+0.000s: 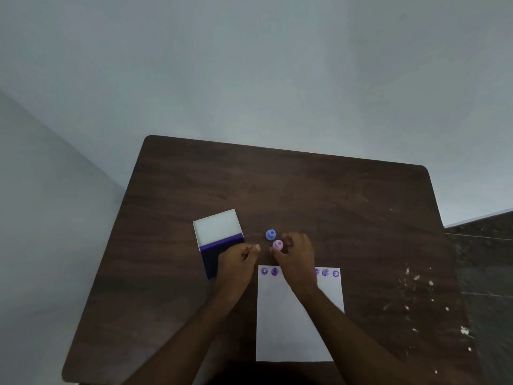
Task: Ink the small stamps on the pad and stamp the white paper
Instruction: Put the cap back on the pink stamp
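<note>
A white paper (288,323) lies on the dark wooden table (305,184), with a row of purple prints along its top edge. Two small stamps stand just beyond it: a blue stamp (271,234) and a pink stamp (277,245). My right hand (297,257) has its fingertips around the pink stamp, which rests on the table. My left hand (238,259) hovers over the right part of the open ink pad (211,257), fingers loosely curled, nothing visible in it. The pad's white lid (218,226) stands open behind it.
The table's right side carries scattered white flecks (416,301). A pale wall rises behind the table, and a dark tiled floor (483,262) shows at the right. The table's far half holds no objects.
</note>
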### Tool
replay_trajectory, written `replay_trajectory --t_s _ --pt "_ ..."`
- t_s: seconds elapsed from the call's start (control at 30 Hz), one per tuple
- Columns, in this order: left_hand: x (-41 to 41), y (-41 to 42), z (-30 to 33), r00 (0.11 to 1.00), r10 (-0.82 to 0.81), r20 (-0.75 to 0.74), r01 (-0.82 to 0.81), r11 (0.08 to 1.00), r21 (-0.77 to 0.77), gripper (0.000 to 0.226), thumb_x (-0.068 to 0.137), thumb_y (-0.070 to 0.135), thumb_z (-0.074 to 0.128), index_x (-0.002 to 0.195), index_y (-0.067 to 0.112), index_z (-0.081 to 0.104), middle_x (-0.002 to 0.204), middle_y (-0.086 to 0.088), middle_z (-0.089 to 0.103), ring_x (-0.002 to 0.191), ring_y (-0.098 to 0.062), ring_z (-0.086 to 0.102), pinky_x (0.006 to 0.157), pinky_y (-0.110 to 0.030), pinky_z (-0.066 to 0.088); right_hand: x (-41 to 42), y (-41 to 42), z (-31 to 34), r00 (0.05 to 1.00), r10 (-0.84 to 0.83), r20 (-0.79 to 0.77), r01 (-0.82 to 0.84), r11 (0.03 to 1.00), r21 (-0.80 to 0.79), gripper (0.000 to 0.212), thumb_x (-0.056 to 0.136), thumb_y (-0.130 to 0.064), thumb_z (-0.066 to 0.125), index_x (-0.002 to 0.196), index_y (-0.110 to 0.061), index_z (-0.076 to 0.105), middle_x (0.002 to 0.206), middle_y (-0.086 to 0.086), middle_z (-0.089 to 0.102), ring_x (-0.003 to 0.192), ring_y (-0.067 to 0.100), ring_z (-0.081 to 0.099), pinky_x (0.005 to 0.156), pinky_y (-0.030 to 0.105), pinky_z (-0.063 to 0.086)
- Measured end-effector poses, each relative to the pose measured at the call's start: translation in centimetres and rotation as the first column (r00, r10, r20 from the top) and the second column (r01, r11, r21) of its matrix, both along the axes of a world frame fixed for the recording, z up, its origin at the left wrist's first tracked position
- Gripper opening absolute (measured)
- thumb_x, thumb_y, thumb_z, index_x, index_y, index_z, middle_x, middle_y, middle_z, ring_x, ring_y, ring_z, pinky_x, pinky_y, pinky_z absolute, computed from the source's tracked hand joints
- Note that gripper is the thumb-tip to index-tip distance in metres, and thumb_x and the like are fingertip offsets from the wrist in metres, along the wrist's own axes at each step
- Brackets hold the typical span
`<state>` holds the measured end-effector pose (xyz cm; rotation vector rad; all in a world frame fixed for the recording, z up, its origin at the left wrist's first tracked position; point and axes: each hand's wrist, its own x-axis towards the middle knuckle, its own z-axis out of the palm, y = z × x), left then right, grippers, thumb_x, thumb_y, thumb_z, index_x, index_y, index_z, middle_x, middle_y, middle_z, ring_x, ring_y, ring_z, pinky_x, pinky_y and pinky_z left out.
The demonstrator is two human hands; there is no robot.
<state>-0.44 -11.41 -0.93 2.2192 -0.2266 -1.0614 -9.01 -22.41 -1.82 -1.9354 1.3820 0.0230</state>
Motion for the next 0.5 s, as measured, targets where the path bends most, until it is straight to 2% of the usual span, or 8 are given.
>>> replay_trajectory --t_s 0.07,0.13,0.2,0.3,0.37,0.5 --pt "0.3 1.2 -0.1 0.996 0.083 -0.016 -0.084 0.995 -0.05 0.031 0.09 0.04 0.059 0.104 0.014 0.069 0.103 -0.003 0.071 0.096 -0.02 0.065 0.095 -0.042 0.051 0.2 0.2 0.4 1.0 0.018 0.017 -0.018 1.0 -0.008 0.029 0.087 -0.036 0.064 0.104 -0.014 0.061 0.097 -0.005 0.058 0.088 0.011 0.052 0.082 0.022 0.039" --pt "0.6 2.4 -0.1 0.99 0.138 -0.008 -0.139 0.988 -0.066 0.029 0.092 0.037 0.057 0.104 0.014 0.069 0.106 -0.003 0.071 0.096 -0.018 0.065 0.094 -0.04 0.052 0.5 0.7 0.5 0.998 0.053 0.021 -0.052 0.997 -0.057 0.029 0.087 -0.034 0.065 0.107 -0.014 0.06 0.098 -0.005 0.056 0.092 0.011 0.05 0.087 0.024 0.038" --pt "0.8 3.5 0.0 0.98 0.199 0.011 -0.196 0.973 -0.125 0.026 0.094 0.035 0.056 0.105 0.015 0.069 0.105 -0.001 0.071 0.094 -0.014 0.065 0.09 -0.036 0.054 1.0 1.5 0.4 0.994 0.093 0.054 -0.084 0.985 -0.153 0.03 0.085 -0.034 0.065 0.108 -0.017 0.059 0.11 0.0 0.06 0.102 0.014 0.051 0.089 0.023 0.038" --pt "1.3 4.9 0.6 0.965 0.257 0.059 -0.242 0.951 -0.191 0.026 0.094 0.034 0.055 0.109 0.018 0.069 0.104 0.002 0.07 0.094 -0.013 0.066 0.085 -0.029 0.054 1.9 3.3 0.9 0.969 0.228 0.093 -0.192 0.935 -0.3 0.031 0.084 -0.035 0.065 0.11 -0.019 0.06 0.121 0.003 0.055 0.115 0.017 0.046 0.094 0.025 0.038" --pt "1.7 5.7 0.5 0.948 0.307 0.084 -0.282 0.932 -0.227 0.025 0.094 0.035 0.056 0.108 0.018 0.07 0.103 0.002 0.071 0.093 -0.013 0.067 0.081 -0.026 0.054 3.0 4.3 1.3 0.945 0.307 0.11 -0.268 0.923 -0.276 0.033 0.086 -0.035 0.062 0.114 -0.017 0.059 0.127 0.004 0.053 0.121 0.018 0.043 0.098 0.025 0.034" --pt "2.8 6.5 0.4 0.911 0.407 0.063 -0.379 0.889 -0.256 0.018 0.093 0.04 0.055 0.098 0.028 0.069 0.098 0.007 0.071 0.09 -0.009 0.066 0.079 -0.028 0.056 5.5 5.2 0.9 0.913 0.397 0.093 -0.388 0.916 -0.105 0.05 0.088 -0.04 0.059 0.131 -0.017 0.049 0.14 0.003 0.046 0.13 0.017 0.04 0.109 0.03 0.035"
